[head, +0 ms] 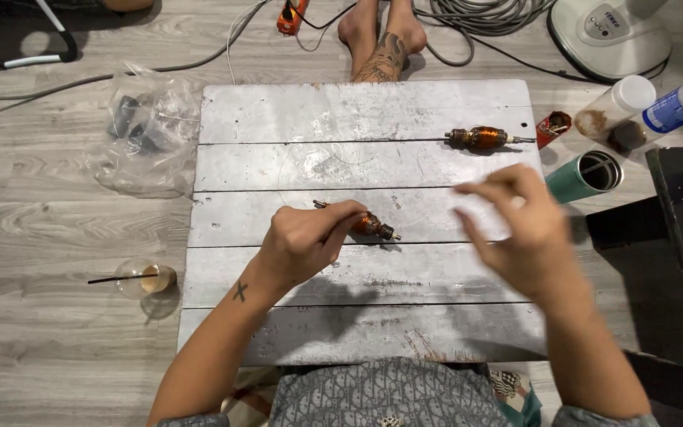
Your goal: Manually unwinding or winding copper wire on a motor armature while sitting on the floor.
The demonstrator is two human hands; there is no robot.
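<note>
The person sat low over a grey wooden board (365, 111) laid on the floor. The left hand (306, 241) was down on the board, fingers closed together on a small copper-wound motor armature (369, 225), pinning it near the board's middle with its shaft end poking out to the right. The right hand (515, 229) hung above the board's right side, blurred, thumb and forefinger drawn close as if pinching; whether anything thin sat between them, I could not tell.

A second armature (484, 138) lay on its own near the far right corner of the board, well apart from both hands. Just off that corner stood a green metal tin (583, 178), open end up, and beyond it two clear plastic jars (618, 107) on their sides. To the left, on the floor, sat a crumpled clear plastic bag (148, 134) with dark parts inside, and nearer, a small glass cup (148, 278) with a brush in it. Two bare feet (381, 39) rested beyond the board's far edge.
</note>
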